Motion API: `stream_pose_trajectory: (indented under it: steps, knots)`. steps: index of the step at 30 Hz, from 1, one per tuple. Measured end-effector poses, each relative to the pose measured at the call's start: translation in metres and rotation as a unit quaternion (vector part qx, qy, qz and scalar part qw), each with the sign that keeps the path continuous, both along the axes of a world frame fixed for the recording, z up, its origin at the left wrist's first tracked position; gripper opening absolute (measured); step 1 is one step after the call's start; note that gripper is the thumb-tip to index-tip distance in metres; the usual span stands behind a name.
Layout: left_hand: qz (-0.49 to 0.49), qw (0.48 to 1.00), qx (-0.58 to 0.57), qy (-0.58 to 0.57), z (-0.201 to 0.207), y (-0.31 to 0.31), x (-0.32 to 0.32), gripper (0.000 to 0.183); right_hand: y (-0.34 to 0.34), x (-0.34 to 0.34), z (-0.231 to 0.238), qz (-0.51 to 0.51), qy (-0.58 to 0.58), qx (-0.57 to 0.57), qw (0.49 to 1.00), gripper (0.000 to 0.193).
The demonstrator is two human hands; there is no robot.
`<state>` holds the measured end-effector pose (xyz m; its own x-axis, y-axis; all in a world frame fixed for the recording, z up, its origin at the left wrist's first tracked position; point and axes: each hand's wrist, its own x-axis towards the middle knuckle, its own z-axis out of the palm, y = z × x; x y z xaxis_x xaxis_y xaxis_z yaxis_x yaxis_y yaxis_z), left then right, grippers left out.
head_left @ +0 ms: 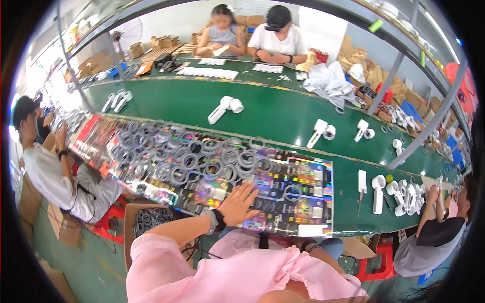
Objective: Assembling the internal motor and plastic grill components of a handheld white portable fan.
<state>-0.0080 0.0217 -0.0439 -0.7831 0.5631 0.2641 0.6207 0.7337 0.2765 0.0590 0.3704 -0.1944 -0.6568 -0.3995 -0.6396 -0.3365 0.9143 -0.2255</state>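
My left hand (pixel 240 204) lies with fingers stretched out on a glossy printed sheet (pixel 316 202) that covers the near part of the bench. It holds nothing that I can see. Just beyond its fingertips starts a broad heap of grey rings (pixel 189 160). One single ring (pixel 292 192) rests on the sheet to the right of the hand. My right forearm (pixel 326 259) is low, near the bench's front edge, with a dark band at the wrist; the fingers of that hand are hidden.
White handheld fans (pixel 221 110) lie spaced along the green bench (pixel 283 118). More white fan parts (pixel 406 197) and a screwdriver (pixel 360 202) are at the right. A carton of rings (pixel 151 220) stands below, left. Co-workers sit opposite and on both sides; metal shelf posts (pixel 429 116) rise beyond.
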Motion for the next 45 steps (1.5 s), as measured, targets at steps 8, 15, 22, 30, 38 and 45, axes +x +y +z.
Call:
stream_pose_trajectory:
  steps: [8, 15, 22, 30, 38, 45]
  knots:
    - [-0.01, 0.999, 0.018, 0.042, -0.014, 0.007, -0.005, 0.069, -0.006, 0.026, 0.028, -0.037, 0.036, 0.053, 0.997, 0.046]
    - [-0.015, 0.999, 0.01, 0.031, -0.014, 0.006, -0.007, 0.069, -0.033, 0.055, 0.129, 0.057, 0.145, -0.06, 0.986, 0.044]
    - [-0.007, 0.999, -0.016, 0.036, -0.016, 0.005, -0.007, 0.07, -0.051, 0.042, 0.241, -0.097, -0.012, -0.361, 0.927, 0.036]
    - [-0.006, 1.0, -0.008, -0.006, -0.003, 0.006, -0.006, 0.073, -0.071, -0.035, 0.29, -0.089, -0.012, -0.459, 0.884, 0.029]
    - [0.008, 0.999, -0.016, -0.05, 0.008, 0.008, 0.0, 0.076, -0.074, -0.1, 0.247, -0.133, -0.137, -0.574, 0.797, 0.027]
    - [0.013, 0.995, -0.052, -0.09, 0.017, 0.01, -0.006, 0.077, -0.06, -0.13, 0.201, -0.202, -0.215, -0.532, 0.794, 0.03]
